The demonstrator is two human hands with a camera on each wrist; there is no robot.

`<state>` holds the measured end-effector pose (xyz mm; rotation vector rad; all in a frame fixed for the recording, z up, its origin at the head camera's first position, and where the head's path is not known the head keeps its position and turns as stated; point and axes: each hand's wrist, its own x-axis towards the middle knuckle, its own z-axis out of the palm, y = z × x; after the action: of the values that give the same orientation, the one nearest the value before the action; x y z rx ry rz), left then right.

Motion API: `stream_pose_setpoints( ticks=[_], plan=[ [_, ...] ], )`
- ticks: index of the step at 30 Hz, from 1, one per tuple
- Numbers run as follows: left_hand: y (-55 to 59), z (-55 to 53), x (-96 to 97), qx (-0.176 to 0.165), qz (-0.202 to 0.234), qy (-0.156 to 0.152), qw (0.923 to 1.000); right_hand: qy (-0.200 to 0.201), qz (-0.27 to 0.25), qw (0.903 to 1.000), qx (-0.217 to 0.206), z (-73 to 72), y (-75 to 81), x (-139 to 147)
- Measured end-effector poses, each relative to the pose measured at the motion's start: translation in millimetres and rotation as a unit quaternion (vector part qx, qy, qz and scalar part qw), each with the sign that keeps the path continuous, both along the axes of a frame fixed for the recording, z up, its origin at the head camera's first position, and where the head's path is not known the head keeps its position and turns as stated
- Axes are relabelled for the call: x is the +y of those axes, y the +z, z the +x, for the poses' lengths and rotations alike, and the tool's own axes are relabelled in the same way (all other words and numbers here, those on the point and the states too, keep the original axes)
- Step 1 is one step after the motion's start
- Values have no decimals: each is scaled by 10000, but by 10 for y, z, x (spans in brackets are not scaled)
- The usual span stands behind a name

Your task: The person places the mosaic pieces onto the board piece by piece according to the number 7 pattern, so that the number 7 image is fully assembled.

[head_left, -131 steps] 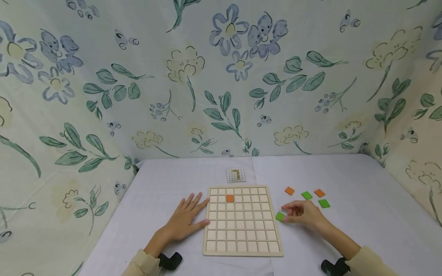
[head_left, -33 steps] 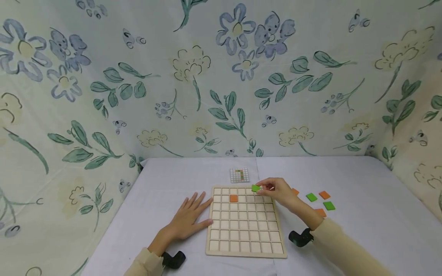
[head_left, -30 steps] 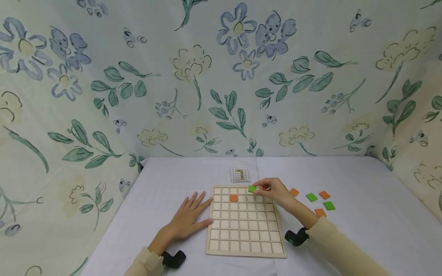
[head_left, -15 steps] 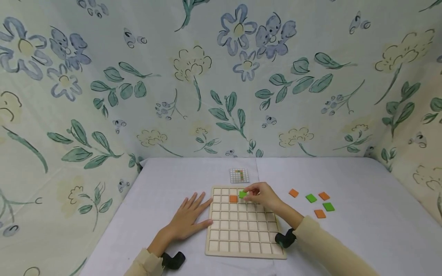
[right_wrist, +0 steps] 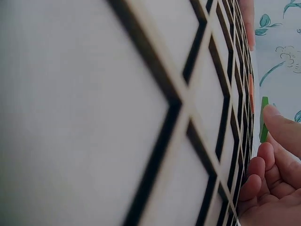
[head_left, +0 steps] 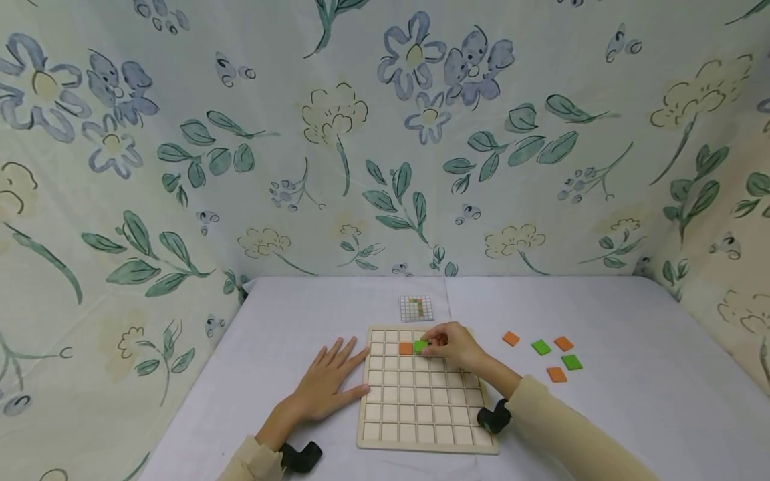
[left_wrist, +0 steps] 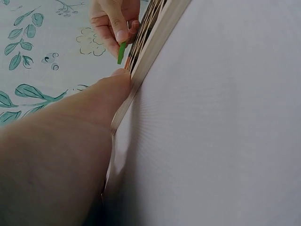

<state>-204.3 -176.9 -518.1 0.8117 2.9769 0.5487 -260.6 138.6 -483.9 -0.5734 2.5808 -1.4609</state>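
Observation:
A wooden grid board (head_left: 428, 446) lies on the table with an orange square tile (head_left: 406, 349) set in one cell of its second row. My right hand (head_left: 454, 345) pinches a green square tile (head_left: 420, 347) by its right side, close over the cell just right of the orange one. In the right wrist view the green tile (right_wrist: 264, 119) stands slightly off the board surface, between thumb and fingers. My left hand (head_left: 327, 381) lies flat with spread fingers on the table, its thumb and fingertips at the board's left edge.
Right of the board lie loose tiles: three orange, one of them an orange tile (head_left: 557, 375) nearest me, and two green, including a green tile (head_left: 572, 362). Behind the board is a small card (head_left: 416, 308) printed with a coloured grid pattern. A floral curtain hangs behind.
My right hand has picked up the green tile from beside the board, carried it left over the top edge, and lowered it beside the orange tile. The left hand stays put.

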Motion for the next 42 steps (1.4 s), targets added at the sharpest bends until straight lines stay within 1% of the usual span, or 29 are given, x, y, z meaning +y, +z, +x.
stream_pose_setpoints(
  ticks=[10,14,22,30,38,42],
  plan=[
    [20,11,15,52,-8,-3,10000,-74,172,9998,48,-24,-31,-16],
    [31,17,17,67,0,-11,10000,-35,201,9998,50,-27,-46,-16],
    [-5,11,10,41,16,0,10000,53,273,9994,190,-20,-39,-19],
    [-6,2,9,74,-2,-3,10000,52,261,9991,319,-8,-26,-9],
    [7,11,12,71,9,-27,10000,16,233,9995,196,-10,-26,-6],
    [9,8,16,50,4,-21,10000,-92,265,9995,130,-9,-17,-10]
  ],
)
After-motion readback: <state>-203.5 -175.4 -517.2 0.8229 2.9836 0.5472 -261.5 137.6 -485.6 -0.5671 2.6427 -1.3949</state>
